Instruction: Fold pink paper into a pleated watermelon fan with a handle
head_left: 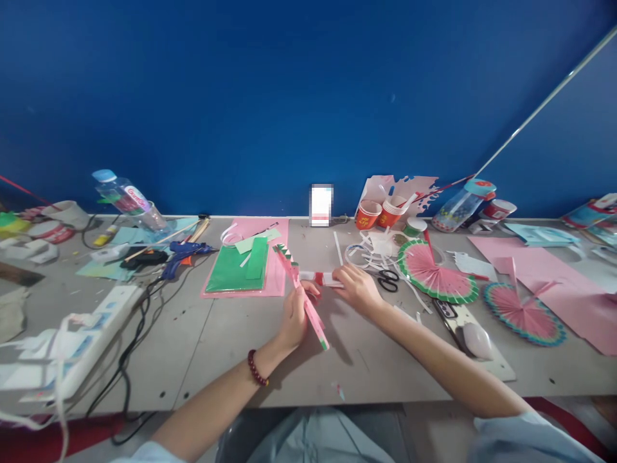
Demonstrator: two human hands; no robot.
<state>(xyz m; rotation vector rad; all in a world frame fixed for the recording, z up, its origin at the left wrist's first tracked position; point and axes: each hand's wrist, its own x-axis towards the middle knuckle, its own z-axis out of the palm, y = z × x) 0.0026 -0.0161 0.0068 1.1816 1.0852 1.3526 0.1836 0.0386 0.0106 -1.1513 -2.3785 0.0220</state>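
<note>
My left hand grips a folded pink paper strip with a green zigzag edge, holding it slanted above the grey table. My right hand lies just to its right, fingers closed on a small white and red tube, perhaps a glue stick, whose end points at the strip. A bead bracelet circles my left wrist.
Green paper on a pink sheet lies behind my left hand. Black scissors, two opened watermelon paper fans, red paper cups and white paper scraps are to the right. A blue glue gun, cables and a power strip sit left.
</note>
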